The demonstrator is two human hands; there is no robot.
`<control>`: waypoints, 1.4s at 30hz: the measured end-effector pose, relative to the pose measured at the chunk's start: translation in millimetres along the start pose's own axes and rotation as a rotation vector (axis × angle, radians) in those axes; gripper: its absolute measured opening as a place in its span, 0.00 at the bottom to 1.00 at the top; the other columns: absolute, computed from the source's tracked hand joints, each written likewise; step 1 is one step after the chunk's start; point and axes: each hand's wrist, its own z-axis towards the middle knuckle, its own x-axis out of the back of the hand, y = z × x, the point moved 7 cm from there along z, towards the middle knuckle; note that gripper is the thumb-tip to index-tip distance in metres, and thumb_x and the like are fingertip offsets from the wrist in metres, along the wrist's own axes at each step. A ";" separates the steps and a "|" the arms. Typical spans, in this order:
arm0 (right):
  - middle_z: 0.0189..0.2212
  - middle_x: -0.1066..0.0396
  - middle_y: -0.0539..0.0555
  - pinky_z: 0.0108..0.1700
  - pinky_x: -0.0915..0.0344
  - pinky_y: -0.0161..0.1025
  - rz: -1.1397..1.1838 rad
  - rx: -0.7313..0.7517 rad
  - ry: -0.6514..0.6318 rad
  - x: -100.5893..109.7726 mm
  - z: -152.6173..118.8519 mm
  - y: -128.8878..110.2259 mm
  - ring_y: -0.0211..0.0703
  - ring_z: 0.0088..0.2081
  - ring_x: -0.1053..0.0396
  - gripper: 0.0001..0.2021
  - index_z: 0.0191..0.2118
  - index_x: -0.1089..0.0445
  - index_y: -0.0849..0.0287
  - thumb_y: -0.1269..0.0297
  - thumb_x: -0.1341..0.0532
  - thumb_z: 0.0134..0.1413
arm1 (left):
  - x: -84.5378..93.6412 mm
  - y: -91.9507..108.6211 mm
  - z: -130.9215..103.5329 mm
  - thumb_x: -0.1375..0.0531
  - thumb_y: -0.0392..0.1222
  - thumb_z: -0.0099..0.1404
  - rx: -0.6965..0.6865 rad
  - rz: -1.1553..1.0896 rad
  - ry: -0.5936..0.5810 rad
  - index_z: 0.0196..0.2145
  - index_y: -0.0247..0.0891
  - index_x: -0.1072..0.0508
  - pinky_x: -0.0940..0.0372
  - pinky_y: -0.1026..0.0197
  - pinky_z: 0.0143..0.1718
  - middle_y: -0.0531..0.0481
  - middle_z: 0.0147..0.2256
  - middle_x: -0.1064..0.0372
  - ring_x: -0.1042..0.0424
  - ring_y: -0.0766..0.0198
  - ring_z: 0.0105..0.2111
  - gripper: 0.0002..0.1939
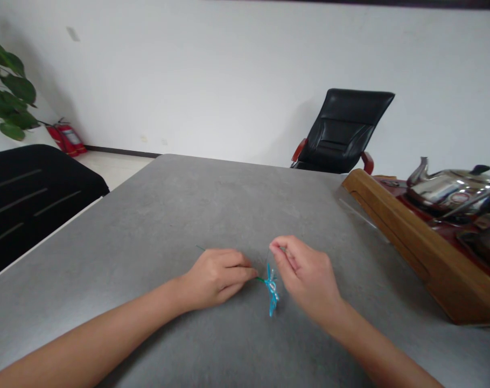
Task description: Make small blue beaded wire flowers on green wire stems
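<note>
Just above the grey table, a blue beaded flower (272,288) with pale beads at its middle hangs between my hands, turned sideways. My left hand (223,275) pinches its thin green stem (260,279) close to the flower head; the stem's far end sticks out behind that hand. Up and to the right of the flower, my right hand (305,269) is closed in a pinch on a fine thread or wire (268,254), which runs down toward the petals. Whether it is thread or wire is too fine to tell.
On the right stands a wooden tea tray (406,248) bearing a shiny metal kettle (455,188). A black leather chair (345,129) is behind the grey table (212,199). At left are a black mesh chair (39,188), a leafy plant (14,89) and red fire extinguishers (69,137).
</note>
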 end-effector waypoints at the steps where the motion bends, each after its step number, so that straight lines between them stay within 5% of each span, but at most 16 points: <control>1: 0.17 0.40 0.45 0.24 0.49 0.33 0.014 -0.045 -0.017 -2.3 1.5 7.1 0.33 0.18 0.42 0.07 0.33 0.32 0.60 0.67 0.46 0.60 | 1.1 2.9 0.5 0.48 0.33 0.67 -0.023 -0.016 0.003 0.45 0.37 0.28 0.36 0.62 0.34 0.46 0.36 0.28 0.30 0.63 0.34 0.12; 9: 0.15 0.48 0.43 0.23 0.52 0.32 0.190 -0.279 -0.231 -43.6 -1.3 44.8 0.34 0.19 0.46 0.09 0.30 0.33 0.59 0.63 0.46 0.58 | 8.8 1.2 2.1 0.47 0.32 0.67 0.051 -0.230 0.061 0.40 0.36 0.27 0.37 0.63 0.37 0.44 0.38 0.29 0.30 0.64 0.35 0.10; 13: 0.14 0.47 0.43 0.22 0.54 0.32 0.263 -0.331 -0.376 -63.0 -8.1 48.2 0.34 0.18 0.48 0.09 0.27 0.33 0.59 0.64 0.45 0.55 | 8.5 -0.9 5.3 0.47 0.31 0.67 0.154 -0.443 0.040 0.40 0.36 0.28 0.37 0.62 0.46 0.43 0.46 0.30 0.30 0.63 0.44 0.09; 16: 0.16 0.41 0.44 0.23 0.51 0.31 0.399 -0.291 -0.459 -72.2 -12.6 42.0 0.34 0.20 0.44 0.05 0.26 0.34 0.60 0.66 0.43 0.51 | 6.2 -7.4 5.7 0.47 0.33 0.67 0.338 -0.655 0.040 0.39 0.35 0.28 0.36 0.64 0.40 0.46 0.39 0.27 0.28 0.65 0.37 0.08; 21: 0.20 0.35 0.47 0.28 0.43 0.31 0.501 -0.184 -0.419 -75.7 -15.4 31.7 0.36 0.24 0.38 0.06 0.25 0.33 0.59 0.70 0.43 0.50 | -2.6 -24.5 -1.1 0.42 0.41 0.64 0.659 -1.007 0.108 0.32 0.33 0.30 0.40 0.69 0.24 0.50 0.26 0.28 0.32 0.68 0.25 0.07; 24: 0.30 0.28 0.51 0.40 0.38 0.39 0.490 -0.135 -0.313 -69.7 -11.9 23.1 0.43 0.36 0.33 0.07 0.31 0.30 0.57 0.73 0.44 0.48 | -4.7 -32.4 -2.7 0.39 0.43 0.62 0.756 -1.139 0.196 0.31 0.33 0.32 0.39 0.68 0.23 0.47 0.29 0.26 0.31 0.67 0.27 0.10; 27: 0.42 0.30 0.54 0.53 0.43 0.47 0.745 -0.182 -0.239 -63.3 -8.7 10.9 0.46 0.48 0.35 0.16 0.41 0.32 0.55 0.76 0.45 0.45 | -6.5 -37.3 -4.5 0.37 0.43 0.59 0.851 -1.214 0.273 0.29 0.32 0.32 0.37 0.67 0.26 0.47 0.30 0.27 0.29 0.65 0.30 0.11; 29: 0.41 0.31 0.54 0.50 0.39 0.45 1.012 -0.309 -0.291 -68.3 -10.4 2.8 0.44 0.45 0.34 0.15 0.43 0.34 0.56 0.73 0.45 0.47 | -8.8 -38.6 -5.6 0.36 0.43 0.58 0.896 -1.250 0.292 0.28 0.32 0.32 0.36 0.66 0.28 0.48 0.29 0.27 0.29 0.66 0.29 0.11; 31: 0.34 0.32 0.52 0.37 0.35 0.37 1.173 -0.465 -0.376 -77.5 -15.5 -3.7 0.39 0.34 0.33 0.09 0.40 0.35 0.58 0.67 0.45 0.51 | -10.6 -39.8 -6.3 0.36 0.42 0.58 0.911 -1.269 0.301 0.28 0.32 0.32 0.36 0.66 0.29 0.50 0.27 0.28 0.31 0.69 0.26 0.11; 34: 0.24 0.37 0.47 0.21 0.47 0.29 1.150 -0.614 -0.370 -83.4 -21.5 -2.2 0.32 0.20 0.44 0.09 0.38 0.36 0.58 0.60 0.42 0.54 | -10.8 -43.8 -8.4 0.36 0.42 0.57 0.912 -1.248 0.336 0.28 0.32 0.32 0.37 0.66 0.29 0.52 0.25 0.29 0.33 0.71 0.24 0.11; 38: 0.25 0.35 0.48 0.28 0.43 0.31 1.117 -0.579 -0.178 -75.2 -18.6 6.2 0.34 0.25 0.40 0.09 0.33 0.34 0.59 0.58 0.40 0.54 | -10.3 -47.0 -10.1 0.36 0.42 0.57 0.911 -1.211 0.367 0.28 0.32 0.32 0.37 0.66 0.29 0.50 0.27 0.29 0.32 0.69 0.27 0.11; 42: 0.26 0.32 0.49 0.36 0.40 0.34 1.089 -0.504 -0.169 -72.4 -16.2 4.9 0.38 0.32 0.35 0.10 0.27 0.34 0.59 0.60 0.42 0.56 | -11.2 -44.7 -9.5 0.38 0.44 0.59 0.922 -1.163 0.330 0.30 0.33 0.33 0.39 0.68 0.24 0.53 0.24 0.32 0.33 0.69 0.24 0.11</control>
